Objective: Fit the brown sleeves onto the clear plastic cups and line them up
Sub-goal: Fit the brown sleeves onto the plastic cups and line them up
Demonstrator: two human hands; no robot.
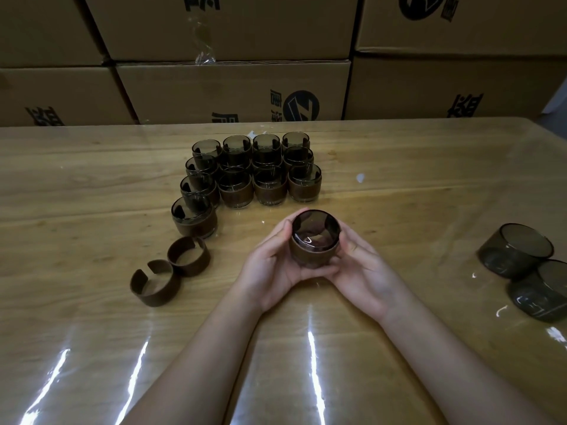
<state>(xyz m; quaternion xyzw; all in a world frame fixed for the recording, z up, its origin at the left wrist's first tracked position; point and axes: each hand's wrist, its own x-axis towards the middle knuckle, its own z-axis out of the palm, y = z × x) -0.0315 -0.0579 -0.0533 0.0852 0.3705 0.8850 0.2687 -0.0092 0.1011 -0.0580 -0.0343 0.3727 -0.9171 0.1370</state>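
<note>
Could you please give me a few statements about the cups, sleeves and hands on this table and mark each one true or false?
1. Both hands grip one cup that wears a brown sleeve. True: the left hand and right hand curl round it.
2. Three loose sleeves lie left of the hands. False: only two, the near sleeve and the far sleeve.
3. The bare cups at the right edge wear sleeves. False: none shows on them.
4. The finished cups stand grouped in rows beyond the hands. True.
5. The held cup rests among the finished rows. False: it is apart, nearer the person.
</note>
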